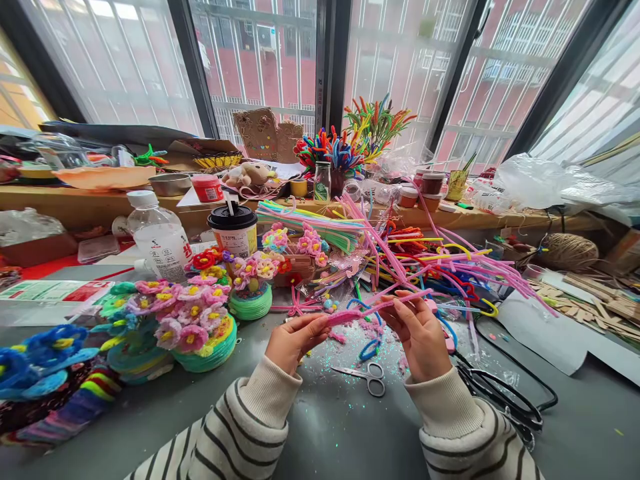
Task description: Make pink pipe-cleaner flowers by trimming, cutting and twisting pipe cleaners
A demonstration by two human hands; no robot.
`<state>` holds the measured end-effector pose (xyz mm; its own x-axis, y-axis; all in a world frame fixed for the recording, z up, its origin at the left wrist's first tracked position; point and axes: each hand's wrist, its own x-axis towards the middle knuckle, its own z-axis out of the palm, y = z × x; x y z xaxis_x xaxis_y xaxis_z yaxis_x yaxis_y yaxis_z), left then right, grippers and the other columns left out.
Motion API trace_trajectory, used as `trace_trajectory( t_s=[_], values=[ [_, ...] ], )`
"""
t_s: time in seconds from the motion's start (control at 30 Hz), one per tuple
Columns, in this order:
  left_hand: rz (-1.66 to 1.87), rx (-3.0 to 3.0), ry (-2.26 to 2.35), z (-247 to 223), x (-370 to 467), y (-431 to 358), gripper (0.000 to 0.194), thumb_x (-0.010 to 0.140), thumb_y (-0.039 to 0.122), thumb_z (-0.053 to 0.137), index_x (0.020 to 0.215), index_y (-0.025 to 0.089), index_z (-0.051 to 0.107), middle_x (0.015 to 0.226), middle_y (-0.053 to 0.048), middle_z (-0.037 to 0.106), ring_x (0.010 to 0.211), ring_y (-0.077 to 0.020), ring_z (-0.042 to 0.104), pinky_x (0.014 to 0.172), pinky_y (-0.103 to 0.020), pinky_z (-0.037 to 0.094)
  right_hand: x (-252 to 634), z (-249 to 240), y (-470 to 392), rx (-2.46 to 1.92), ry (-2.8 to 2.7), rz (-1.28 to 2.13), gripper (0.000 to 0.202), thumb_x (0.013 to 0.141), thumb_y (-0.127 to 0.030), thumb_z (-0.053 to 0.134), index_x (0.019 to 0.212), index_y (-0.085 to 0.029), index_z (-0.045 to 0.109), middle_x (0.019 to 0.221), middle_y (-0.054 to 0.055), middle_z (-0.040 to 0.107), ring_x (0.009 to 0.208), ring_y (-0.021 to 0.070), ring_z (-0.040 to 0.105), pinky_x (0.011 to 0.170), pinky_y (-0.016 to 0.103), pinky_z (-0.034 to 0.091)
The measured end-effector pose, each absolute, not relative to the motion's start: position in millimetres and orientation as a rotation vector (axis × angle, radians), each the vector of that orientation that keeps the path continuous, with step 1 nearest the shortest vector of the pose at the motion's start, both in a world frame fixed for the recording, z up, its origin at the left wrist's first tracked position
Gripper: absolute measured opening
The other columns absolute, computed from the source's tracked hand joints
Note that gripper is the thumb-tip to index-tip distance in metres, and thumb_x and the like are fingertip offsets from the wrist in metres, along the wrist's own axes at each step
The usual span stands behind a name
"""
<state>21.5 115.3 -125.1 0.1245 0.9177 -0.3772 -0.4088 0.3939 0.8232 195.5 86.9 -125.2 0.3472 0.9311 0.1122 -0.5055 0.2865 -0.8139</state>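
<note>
A pink pipe cleaner stretches between my two hands above the grey table. My left hand pinches its thicker, fuzzy left end. Farther along, my right hand grips it between thumb and fingers, and a thin tip sticks out past them. Below the pipe cleaner lie small silver scissors, with bits of pink fluff and glitter scattered around. A blue pipe cleaner loop rests just behind the scissors.
Pipe-cleaner flower pots crowd the left, near a plastic bottle and a lidded cup. Loose pink pipe cleaners pile up behind my hands. Black-handled scissors and wooden sticks lie to the right.
</note>
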Motion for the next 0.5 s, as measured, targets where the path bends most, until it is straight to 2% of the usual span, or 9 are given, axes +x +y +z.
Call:
trace_trajectory(
  t_s=[0.2, 0.5],
  values=[
    [1.064, 0.603, 0.976, -126.8, 20.6, 115.6, 0.018, 0.042, 0.011, 0.069, 0.060, 0.014, 0.064, 0.059, -0.001, 0.065, 0.053, -0.0087, 0.058, 0.052, -0.012, 0.048, 198.2, -125.2, 88.1, -0.800, -0.690, 1.073, 0.013, 0.064, -0.020, 0.060, 0.075, -0.015, 0.055, 0.072, 0.002, 0.065, 0.069, 0.0120, 0.059, 0.066, 0.024, 0.048],
    [1.087, 0.631, 1.038, -127.8, 22.1, 116.3, 0.023, 0.037, 0.013, 0.071, 0.058, 0.009, 0.062, 0.048, -0.002, 0.061, 0.041, -0.0080, 0.055, 0.042, -0.012, 0.046, 199.0, -126.2, 89.1, -0.785, -0.546, 1.064, 0.016, 0.053, -0.016, 0.068, 0.067, -0.014, 0.060, 0.064, 0.001, 0.066, 0.060, 0.0108, 0.061, 0.056, 0.017, 0.051]
  ],
)
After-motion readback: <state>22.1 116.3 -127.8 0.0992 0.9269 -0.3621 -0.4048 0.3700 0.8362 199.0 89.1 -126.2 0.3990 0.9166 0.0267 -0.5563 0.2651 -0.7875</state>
